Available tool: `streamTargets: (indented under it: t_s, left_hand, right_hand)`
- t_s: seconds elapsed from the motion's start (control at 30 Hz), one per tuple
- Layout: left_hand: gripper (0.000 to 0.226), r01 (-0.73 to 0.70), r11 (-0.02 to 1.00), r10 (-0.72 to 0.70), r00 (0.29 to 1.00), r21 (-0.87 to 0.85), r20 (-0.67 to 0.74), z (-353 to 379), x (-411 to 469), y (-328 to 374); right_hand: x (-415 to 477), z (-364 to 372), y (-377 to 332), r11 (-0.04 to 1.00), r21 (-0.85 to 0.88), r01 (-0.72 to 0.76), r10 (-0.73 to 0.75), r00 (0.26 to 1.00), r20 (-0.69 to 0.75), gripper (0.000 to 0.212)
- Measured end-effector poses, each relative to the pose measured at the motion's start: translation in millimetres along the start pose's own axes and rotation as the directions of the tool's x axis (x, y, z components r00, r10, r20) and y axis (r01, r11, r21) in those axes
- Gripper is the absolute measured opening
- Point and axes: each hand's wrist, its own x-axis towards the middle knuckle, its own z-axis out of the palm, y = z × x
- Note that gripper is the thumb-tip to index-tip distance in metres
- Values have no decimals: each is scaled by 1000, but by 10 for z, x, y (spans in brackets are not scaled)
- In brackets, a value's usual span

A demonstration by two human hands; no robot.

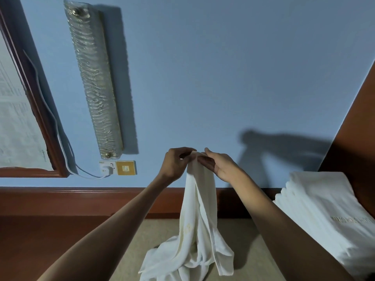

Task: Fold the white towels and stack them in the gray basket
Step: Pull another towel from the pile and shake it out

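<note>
towel [199,209] hangs from both hands

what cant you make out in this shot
Head view only:
Gray basket: nowhere in frame.
Towel: top corners hidden by the left hand and right hand pinching it; lower end cut by the bottom edge.
Stack of folded towels: cut by the right edge; its gold lettering too blurred to read.
Framed sheet: print too small, cut by the left edge.

white towel [199,209]: unfolded, you hold it up by its top edge with your left hand [176,165] and right hand [221,167], it hangs long, bottom bunched up | folded towels [324,216]: neat white pile, on your right
</note>
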Motion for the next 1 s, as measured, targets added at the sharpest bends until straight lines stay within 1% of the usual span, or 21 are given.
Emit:
streamTargets:
  t_s: [0.07, 0.1, 0.17, 0.23, 0.33, 0.4, 0.43, 0.53, 0.57, 0.6, 0.67, 0.7, 0.8, 0.83, 0.9, 0.93, 0.97, 1.0]
  left_hand:
    - [19, 61, 995, -62, 998, -79, -8, -42, 39, -56]
    - [20, 109, 982, -113, 993, -152, -18, -67, 61, -74]
    - [21, 206, 922, -227, 973, -328, -28, -120, 99, -70]
    - [21, 275, 859, -311, 950, -432, -14, -184, 150, -31]
    - [21, 328, 813, -376, 926, -481, -3, -294, 227, 75]
    - [21, 333, 797, -388, 922, -503, -5, -397, 329, 156]
    - [21, 320, 804, -376, 927, -502, -10, -459, 387, 196]
    - [19, 262, 831, -324, 945, -491, -45, -670, 579, 317]
    - [19, 240, 837, -309, 949, -492, -64, -760, 654, 362]
    - [19, 223, 843, -302, 949, -489, -88, -824, 717, 392]
    - [19, 173, 855, -273, 952, -488, -141, -1020, 840, 476]
    - [20, 145, 860, -255, 953, -489, -166, -1121, 896, 519]
    - [21, 84, 885, -218, 943, -457, -249, -1423, 1052, 634]
    - [22, 68, 893, -210, 938, -446, -276, -1514, 1096, 683]
    - [26, 52, 902, -215, 914, -428, -343, -1691, 1185, 742]
    - [28, 46, 907, -218, 901, -418, -375, -1780, 1203, 777]
    - [28, 44, 912, -225, 884, -407, -409, -1866, 1216, 795]
    - [28, 49, 921, -234, 863, -386, -448, -1941, 1198, 818]
  right_hand:
    - [-7, 23, 32, 983, -182, 30, -28, 999, 15, 25]
    - [-6, 32, 51, 954, -293, 62, -56, 998, 28, 27]
    - [-8, 64, 80, 869, -471, 152, -130, 988, 79, 29]
    - [28, 111, 89, 775, -587, 236, -204, 971, 122, 28]
    - [42, 250, 33, 643, -689, 335, -294, 938, 181, 27]
    - [22, 365, -56, 622, -687, 375, -322, 923, 211, 33]
    - [20, 414, -111, 635, -668, 387, -326, 919, 222, 41]
    - [-27, 580, -299, 691, -581, 431, -330, 903, 277, 74]
    - [-58, 646, -388, 691, -584, 427, -322, 904, 280, 80]
    - [-66, 680, -458, 689, -588, 424, -315, 906, 283, 80]
    - [-125, 778, -628, 647, -626, 435, -336, 900, 277, 69]
    - [-143, 816, -708, 629, -641, 441, -345, 896, 278, 68]
    - [-132, 860, -890, 596, -658, 461, -357, 886, 297, 83]
    - [-142, 873, -938, 593, -659, 461, -360, 885, 295, 83]
    - [-173, 853, -1006, 596, -677, 431, -346, 899, 268, 73]
    - [-189, 824, -1040, 591, -685, 427, -349, 900, 260, 65]
    - [-201, 789, -1068, 585, -691, 424, -353, 901, 254, 55]
    - [-208, 740, -1080, 589, -686, 427, -359, 899, 251, 40]
